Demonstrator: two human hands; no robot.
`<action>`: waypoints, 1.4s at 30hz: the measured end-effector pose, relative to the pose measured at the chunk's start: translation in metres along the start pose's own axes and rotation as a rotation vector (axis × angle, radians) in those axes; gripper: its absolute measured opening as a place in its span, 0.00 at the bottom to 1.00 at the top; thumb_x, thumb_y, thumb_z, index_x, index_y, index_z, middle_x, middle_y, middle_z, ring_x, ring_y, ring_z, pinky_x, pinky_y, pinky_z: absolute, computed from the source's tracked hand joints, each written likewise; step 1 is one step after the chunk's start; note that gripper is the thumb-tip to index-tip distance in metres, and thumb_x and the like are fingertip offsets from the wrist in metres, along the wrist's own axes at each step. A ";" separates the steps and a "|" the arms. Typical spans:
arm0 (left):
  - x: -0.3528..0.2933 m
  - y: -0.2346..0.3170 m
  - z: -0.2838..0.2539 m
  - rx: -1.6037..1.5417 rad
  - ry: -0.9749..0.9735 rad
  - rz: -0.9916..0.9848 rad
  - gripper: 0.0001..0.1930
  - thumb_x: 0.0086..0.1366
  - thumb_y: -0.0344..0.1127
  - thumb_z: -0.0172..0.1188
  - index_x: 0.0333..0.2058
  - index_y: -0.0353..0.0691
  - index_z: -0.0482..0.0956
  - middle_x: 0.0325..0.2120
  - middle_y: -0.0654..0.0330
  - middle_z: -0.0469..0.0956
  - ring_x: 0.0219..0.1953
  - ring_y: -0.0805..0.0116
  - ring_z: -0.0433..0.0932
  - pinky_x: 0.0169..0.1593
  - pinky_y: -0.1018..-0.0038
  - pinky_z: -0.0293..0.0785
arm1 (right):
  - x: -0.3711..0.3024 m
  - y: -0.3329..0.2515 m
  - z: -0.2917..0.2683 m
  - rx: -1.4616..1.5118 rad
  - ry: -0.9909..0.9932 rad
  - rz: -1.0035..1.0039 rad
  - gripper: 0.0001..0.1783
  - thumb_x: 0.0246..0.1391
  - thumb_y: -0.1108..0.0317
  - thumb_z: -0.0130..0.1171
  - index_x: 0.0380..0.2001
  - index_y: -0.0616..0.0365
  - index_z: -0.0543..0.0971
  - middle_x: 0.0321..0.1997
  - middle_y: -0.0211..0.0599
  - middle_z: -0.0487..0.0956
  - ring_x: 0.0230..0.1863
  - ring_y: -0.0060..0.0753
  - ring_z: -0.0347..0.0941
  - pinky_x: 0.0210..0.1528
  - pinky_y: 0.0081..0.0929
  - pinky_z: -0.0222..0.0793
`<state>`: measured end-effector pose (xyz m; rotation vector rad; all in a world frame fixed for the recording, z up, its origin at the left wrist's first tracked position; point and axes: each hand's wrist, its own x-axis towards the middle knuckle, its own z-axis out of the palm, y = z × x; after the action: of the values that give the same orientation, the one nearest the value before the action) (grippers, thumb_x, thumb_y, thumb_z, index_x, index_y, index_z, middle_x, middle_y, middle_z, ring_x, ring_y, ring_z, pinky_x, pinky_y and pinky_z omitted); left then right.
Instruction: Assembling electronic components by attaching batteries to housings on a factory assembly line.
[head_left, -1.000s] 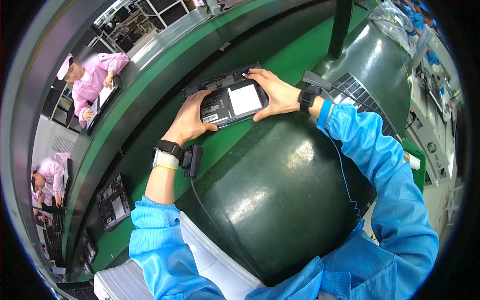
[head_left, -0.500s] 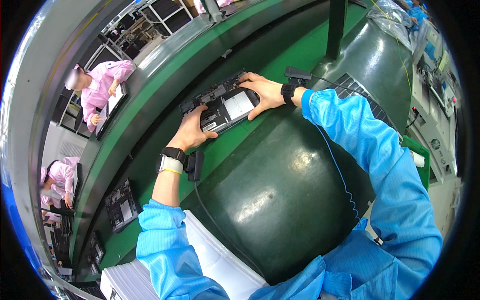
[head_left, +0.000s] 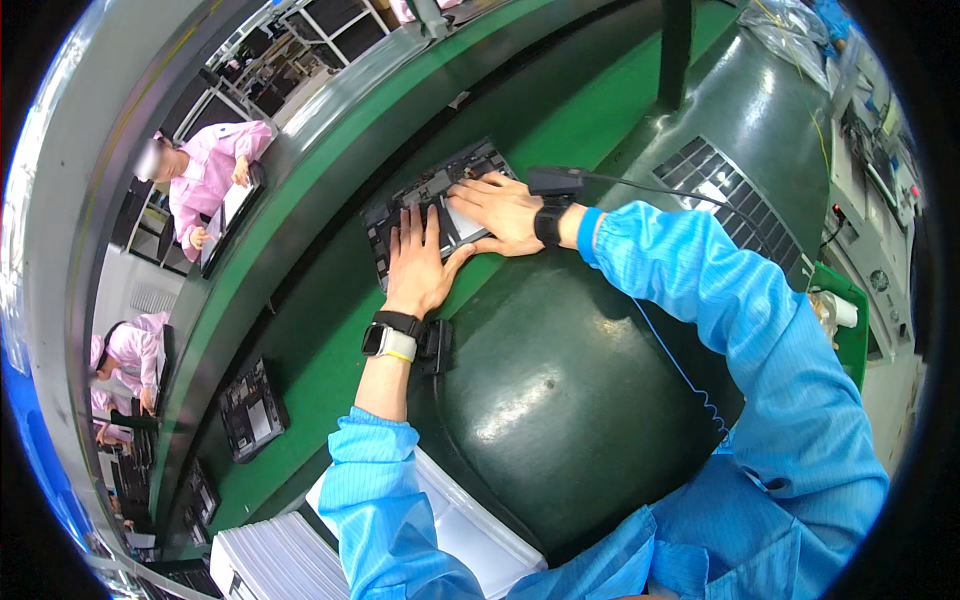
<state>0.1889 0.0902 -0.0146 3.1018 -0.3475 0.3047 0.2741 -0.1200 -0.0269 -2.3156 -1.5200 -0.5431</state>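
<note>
An opened laptop base lies on the green belt ahead of me, its dark inner parts and a white-labelled battery showing. My left hand rests on its near left part, fingers stretched out and spread over the battery area. Beside it, my right hand lies flat across the right part, fingers extended over the white label. The thumbs come close together at the near edge. Both palms hide much of the battery. Neither hand is wrapped round anything.
Another opened laptop base lies on the belt to the left. Stacked white trays stand at the lower left. A metal grid and a green bin are on the right. People in pink work across the line.
Both hands have moved from gripping the laptop base's sides to lying flat on top of it. The left hand has shifted right and its fingers have straightened.
</note>
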 end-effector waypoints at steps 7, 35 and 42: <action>-0.020 -0.011 -0.024 0.091 -0.125 -0.067 0.40 0.67 0.66 0.48 0.71 0.52 0.53 0.71 0.46 0.51 0.72 0.45 0.51 0.72 0.50 0.47 | -0.009 0.013 0.002 -0.015 0.026 -0.085 0.42 0.55 0.40 0.58 0.59 0.67 0.69 0.65 0.57 0.68 0.68 0.52 0.62 0.67 0.48 0.55; -0.085 0.192 -0.211 -0.896 0.128 0.142 0.18 0.59 0.25 0.48 0.47 0.28 0.74 0.45 0.51 0.77 0.49 0.61 0.76 0.56 0.68 0.69 | -0.154 -0.196 -0.060 0.720 0.255 0.303 0.08 0.50 0.73 0.57 0.36 0.58 0.75 0.42 0.39 0.74 0.47 0.43 0.70 0.50 0.39 0.66; -0.104 0.355 -0.300 -0.051 0.476 0.982 0.16 0.52 0.22 0.55 0.40 0.34 0.82 0.32 0.57 0.83 0.34 0.59 0.82 0.40 0.67 0.75 | -0.150 -0.188 -0.045 0.869 0.460 0.372 0.10 0.42 0.79 0.50 0.30 0.62 0.76 0.36 0.46 0.75 0.44 0.50 0.72 0.46 0.43 0.70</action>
<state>-0.0456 -0.2253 0.2541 2.4137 -1.7470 0.9556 0.0404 -0.1881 -0.0485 -1.5780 -0.8265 -0.2146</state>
